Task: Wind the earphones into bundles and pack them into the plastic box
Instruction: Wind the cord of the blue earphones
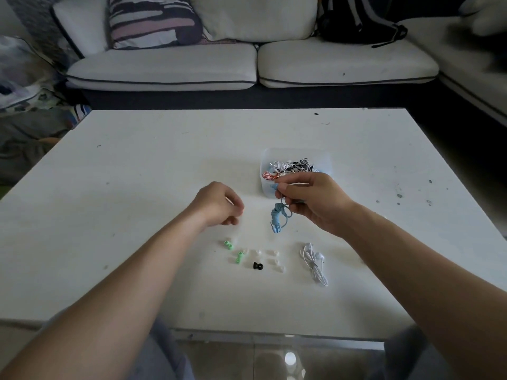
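Earphones (314,263) lie near right hand (310,201), apparently pinching bundle (277,219)

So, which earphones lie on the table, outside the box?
The white earphones, on the table nearer the person than the right hand. The blue bundle hangs from that hand; the other bundles sit inside the plastic box.

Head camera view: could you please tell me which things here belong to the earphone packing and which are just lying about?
Job:
wound light-blue earphone bundle, pinched by the right hand
translucent plastic box holding bundled earphones
loose white earphones on the white table

Lying about:
small green silicone ear tips
white ear tips
black ear tip
striped cushion
black backpack on the sofa
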The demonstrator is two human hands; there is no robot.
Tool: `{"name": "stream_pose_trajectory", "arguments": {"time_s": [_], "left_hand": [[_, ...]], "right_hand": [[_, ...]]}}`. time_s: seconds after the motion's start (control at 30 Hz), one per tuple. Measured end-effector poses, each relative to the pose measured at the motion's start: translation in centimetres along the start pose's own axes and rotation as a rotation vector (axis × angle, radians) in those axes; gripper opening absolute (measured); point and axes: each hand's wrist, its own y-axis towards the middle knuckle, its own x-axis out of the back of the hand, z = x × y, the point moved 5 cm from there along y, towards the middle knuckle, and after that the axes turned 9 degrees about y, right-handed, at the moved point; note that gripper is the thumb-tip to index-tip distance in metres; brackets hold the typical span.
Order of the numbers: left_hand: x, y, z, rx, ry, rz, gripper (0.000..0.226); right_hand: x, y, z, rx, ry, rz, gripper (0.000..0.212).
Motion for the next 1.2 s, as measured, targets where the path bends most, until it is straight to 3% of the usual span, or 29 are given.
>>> {"name": "stream_pose_trajectory", "arguments": {"time_s": [0.13,0.33,0.73,1.2], "left_hand": [[0.5,-1.4,-1.7,-0.009,-0.500,0.097,0.011],[0.2,-2.2,-3.3,-0.055,-0.874,0.180,0.016],[0.2,-2.9,-4.7,-0.101,-1.027,0.229,0.015],[0.1,-3.2,-5.0,-0.162,-0.959,0.228,0.018]], "right_hand": [[-0.5,-0.3,0.2,0.012,-0.004,0.033,0.012],[-1.4,-0.7,0.3,0.052,0.030,0.078,0.011],[-0.9,-0.5,0.5,0.091,0.078,0.052,0.004],[-0.9,-0.5,0.6,0.103,0.065,0.048,0.003]]}}
